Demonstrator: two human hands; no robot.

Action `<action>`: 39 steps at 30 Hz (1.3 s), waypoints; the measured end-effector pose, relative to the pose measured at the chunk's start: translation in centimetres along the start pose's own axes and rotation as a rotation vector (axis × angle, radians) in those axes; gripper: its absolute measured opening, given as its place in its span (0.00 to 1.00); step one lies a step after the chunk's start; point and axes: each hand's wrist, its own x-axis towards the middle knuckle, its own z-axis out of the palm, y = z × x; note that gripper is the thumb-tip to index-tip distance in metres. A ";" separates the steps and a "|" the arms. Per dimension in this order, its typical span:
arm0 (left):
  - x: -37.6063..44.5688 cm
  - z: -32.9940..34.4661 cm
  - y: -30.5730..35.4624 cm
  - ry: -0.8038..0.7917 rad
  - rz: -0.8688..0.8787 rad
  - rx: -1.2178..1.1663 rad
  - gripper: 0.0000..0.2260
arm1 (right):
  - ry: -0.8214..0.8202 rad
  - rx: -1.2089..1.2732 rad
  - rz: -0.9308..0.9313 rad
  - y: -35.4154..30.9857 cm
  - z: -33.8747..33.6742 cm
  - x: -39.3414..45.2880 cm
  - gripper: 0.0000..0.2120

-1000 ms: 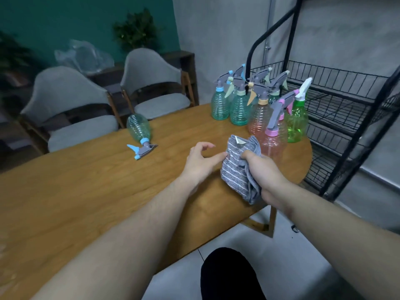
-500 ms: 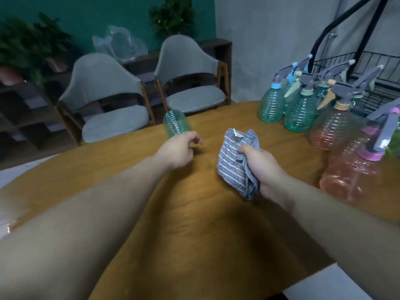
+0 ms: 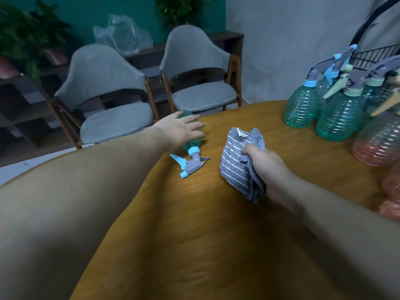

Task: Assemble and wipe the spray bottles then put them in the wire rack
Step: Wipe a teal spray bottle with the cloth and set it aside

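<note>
A green spray bottle (image 3: 191, 146) with a blue collar and grey-blue trigger head lies on its side on the wooden table (image 3: 194, 224). My left hand (image 3: 180, 128) lies over its body with fingers spread and straight. My right hand (image 3: 265, 167) grips a folded grey striped cloth (image 3: 237, 161) just right of the bottle. Several assembled bottles stand at the right: green ones (image 3: 333, 118) and pink ones (image 3: 378, 146). A corner of the black wire rack (image 3: 372, 54) shows behind them.
Two grey upholstered chairs (image 3: 104, 100) (image 3: 194, 79) stand beyond the table's far edge. Dark shelving with plants and a plastic bag lines the teal wall behind them. A grey wall fills the back right.
My left hand reached forward from beside the cloth to the lying green bottle and opened over it. The view swung left, pushing the standing bottles and rack to the right edge.
</note>
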 end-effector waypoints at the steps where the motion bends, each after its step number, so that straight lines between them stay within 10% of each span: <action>1: 0.3 0.2 0.0 0.011 -0.019 -0.005 0.40 | 0.001 -0.001 0.005 0.1 0.0 0.1 0.08; 21: -12.6 -1.8 8.1 0.047 -0.339 -0.547 0.40 | 0.059 -0.172 -0.075 0.7 -3.1 -7.0 0.05; 32: -21.4 -4.4 17.1 0.080 -0.472 -0.705 0.36 | 0.047 -0.589 -0.444 0.7 -1.1 -14.1 0.10; 39: -24.1 -4.8 19.2 0.067 -0.507 -0.866 0.32 | -0.273 -0.983 -0.681 3.3 0.8 -16.8 0.18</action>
